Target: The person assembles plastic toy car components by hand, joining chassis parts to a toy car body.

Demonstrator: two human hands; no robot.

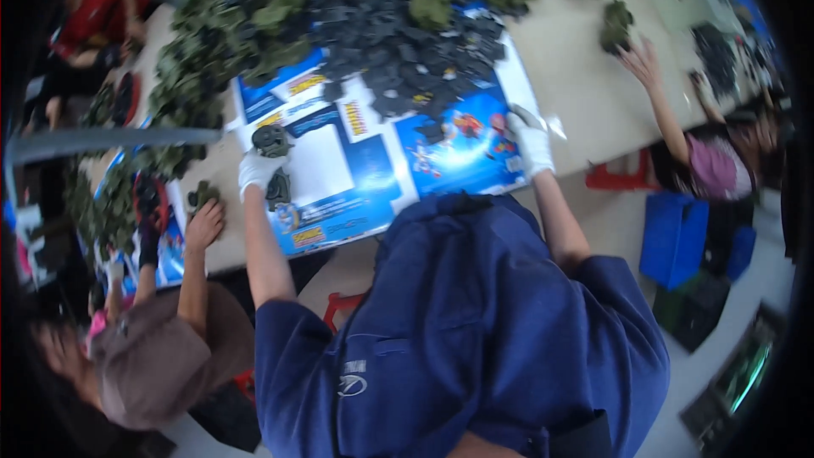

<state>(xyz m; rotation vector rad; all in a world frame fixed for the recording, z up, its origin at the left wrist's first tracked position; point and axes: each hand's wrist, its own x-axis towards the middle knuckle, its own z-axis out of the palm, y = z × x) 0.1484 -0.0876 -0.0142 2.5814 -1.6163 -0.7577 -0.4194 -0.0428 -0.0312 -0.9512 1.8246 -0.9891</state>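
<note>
My left hand [257, 171], in a white glove, is closed on a dark green moulded piece [271, 141] with round openings. A similar dark piece [277, 190] is right beside that hand, over the printed sheet; whether the hand touches it I cannot tell. At the right edge of the blue-and-white printed sheet [373, 171] is my right hand [532, 146], also white-gloved. Its fingers are curled around something small and greyish that is mostly hidden. Beyond both hands lies a pile of small dark grey pieces [398, 47] on the sheet.
Olive-green pieces [203, 59] are heaped along the table's far and left sides. At the left, a person's hand [204, 222] holds a green piece. On the right another person's hand [642, 64] reaches toward a green piece [616, 27]. A blue bin [674, 239] stands below the table.
</note>
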